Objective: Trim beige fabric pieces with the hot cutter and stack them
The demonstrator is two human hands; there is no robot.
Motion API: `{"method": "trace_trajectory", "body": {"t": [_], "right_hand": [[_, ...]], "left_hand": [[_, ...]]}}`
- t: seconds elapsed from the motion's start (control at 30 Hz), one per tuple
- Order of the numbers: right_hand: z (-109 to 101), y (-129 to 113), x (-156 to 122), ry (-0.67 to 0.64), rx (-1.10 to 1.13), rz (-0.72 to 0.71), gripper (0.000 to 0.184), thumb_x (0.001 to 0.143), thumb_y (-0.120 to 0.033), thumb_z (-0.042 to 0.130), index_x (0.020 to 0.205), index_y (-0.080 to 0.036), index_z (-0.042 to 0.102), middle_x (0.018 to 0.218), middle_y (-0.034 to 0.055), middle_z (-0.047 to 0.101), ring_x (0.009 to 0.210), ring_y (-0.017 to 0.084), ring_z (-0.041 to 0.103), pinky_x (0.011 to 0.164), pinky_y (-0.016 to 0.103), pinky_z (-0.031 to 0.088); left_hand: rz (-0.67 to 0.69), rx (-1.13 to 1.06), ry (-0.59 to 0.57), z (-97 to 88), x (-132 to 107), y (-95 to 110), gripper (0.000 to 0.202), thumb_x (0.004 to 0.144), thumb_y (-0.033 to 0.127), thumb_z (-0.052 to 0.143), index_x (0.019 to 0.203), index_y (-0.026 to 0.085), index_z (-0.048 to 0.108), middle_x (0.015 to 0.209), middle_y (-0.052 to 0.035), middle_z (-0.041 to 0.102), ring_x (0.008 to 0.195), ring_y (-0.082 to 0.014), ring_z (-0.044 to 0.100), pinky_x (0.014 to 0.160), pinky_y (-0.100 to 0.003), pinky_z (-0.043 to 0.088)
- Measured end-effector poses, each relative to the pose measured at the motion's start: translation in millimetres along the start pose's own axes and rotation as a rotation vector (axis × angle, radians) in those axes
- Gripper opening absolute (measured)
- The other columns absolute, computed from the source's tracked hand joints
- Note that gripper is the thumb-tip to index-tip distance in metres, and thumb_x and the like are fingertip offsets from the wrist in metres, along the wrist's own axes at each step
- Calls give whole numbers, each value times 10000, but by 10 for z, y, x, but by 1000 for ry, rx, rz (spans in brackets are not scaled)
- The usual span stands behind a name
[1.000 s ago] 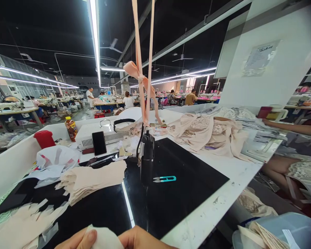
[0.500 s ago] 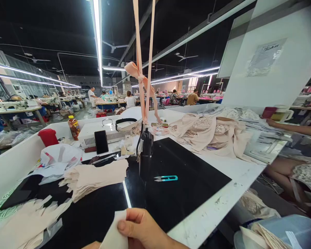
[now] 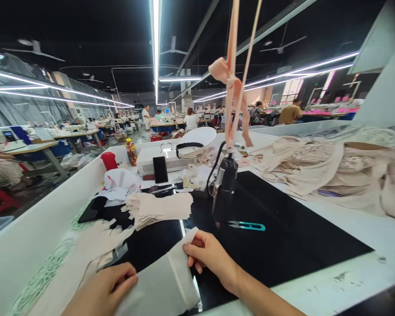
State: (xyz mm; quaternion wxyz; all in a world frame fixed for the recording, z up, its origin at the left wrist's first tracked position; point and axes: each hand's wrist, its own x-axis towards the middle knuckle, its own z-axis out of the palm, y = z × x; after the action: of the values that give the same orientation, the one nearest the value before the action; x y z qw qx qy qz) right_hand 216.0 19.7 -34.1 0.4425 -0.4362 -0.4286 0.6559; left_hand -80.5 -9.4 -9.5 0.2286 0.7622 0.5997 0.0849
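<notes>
My right hand pinches the upper right edge of a pale fabric piece, which has a creamier band along its right side. At the piece's left edge, my left hand has its fingers curled in, thumb against forefinger, gripping the fabric. Behind my hands, a stack of cream fabric pieces lies on the black board. Turquoise thread snips rest beyond my right hand. Cream pieces lie beside my left hand.
A dark handheld device hangs from peach fabric straps over the board. Cream lace garments are heaped at right. A phone leans against a white box. Green cord lies along the left wall.
My view has swung left, and both hands now show higher in the picture. More of the fabric piece is visible, spread between them. The hanging device now leans.
</notes>
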Motion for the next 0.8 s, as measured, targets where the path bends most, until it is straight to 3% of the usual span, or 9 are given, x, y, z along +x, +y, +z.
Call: {"method": "trace_trajectory", "body": {"t": [0.07,0.1,0.2,0.27,0.33,0.4,0.57,0.67,0.8], "right_hand": [[16,9,101,4,-24,6,378,633,-390,929,827,-152,709,676,-33,697,562,118,669,434,186,430],[20,11,141,10,-33,5,378,627,-385,934,822,-156,705,681,-35,699,587,131,697,446,188,462],[18,15,222,28,-49,1,380,624,-384,950,802,-176,687,667,-53,677,652,164,757,476,195,528],[9,23,250,36,-55,6,387,628,-387,959,789,-183,672,665,-55,670,679,181,781,482,197,549],[-3,36,264,43,-55,11,379,651,-388,953,808,-185,673,695,-46,690,708,185,798,498,195,568],[-19,48,267,54,-51,12,368,670,-380,945,831,-187,675,712,-42,698,736,192,810,523,199,589],[-77,53,290,145,-24,-35,397,702,-402,905,874,-217,600,753,-24,713,879,248,839,691,286,671],[-125,37,340,239,-40,-127,437,769,-435,831,1060,-233,576,916,29,753,1015,279,828,856,382,682],[-153,17,360,316,-170,-323,407,880,-407,688,1221,-256,526,1177,88,723,1214,281,753,1034,435,609]], "left_hand": [[14,160,88,-9,43,-32,320,1047,335,461,935,270,753,829,12,775,769,-203,748,654,-248,487],[65,250,189,8,60,-38,320,1048,286,447,966,266,755,877,-8,788,803,-217,762,691,-272,521],[384,473,525,130,96,42,354,1033,160,414,1046,231,761,1036,-73,803,918,-255,780,821,-354,605],[639,469,590,238,114,184,342,1088,157,399,1165,217,727,1113,-70,797,978,-221,780,877,-323,623],[815,414,560,349,133,349,314,1145,201,390,1234,212,690,1177,-54,795,1027,-179,777,925,-265,619],[887,375,520,453,157,472,296,1169,265,404,1264,210,679,1224,-41,795,1095,-175,769,994,-250,604],[895,358,440,640,203,469,233,1128,304,553,1300,209,677,1295,-49,780,1176,-204,748,1029,-281,618],[892,378,441,668,204,407,244,1123,311,564,1315,207,675,1322,-48,774,1192,-214,747,1015,-295,633],[906,381,452,644,195,402,259,1150,310,499,1294,201,685,1314,-39,778,1187,-210,752,1005,-295,640]]}}
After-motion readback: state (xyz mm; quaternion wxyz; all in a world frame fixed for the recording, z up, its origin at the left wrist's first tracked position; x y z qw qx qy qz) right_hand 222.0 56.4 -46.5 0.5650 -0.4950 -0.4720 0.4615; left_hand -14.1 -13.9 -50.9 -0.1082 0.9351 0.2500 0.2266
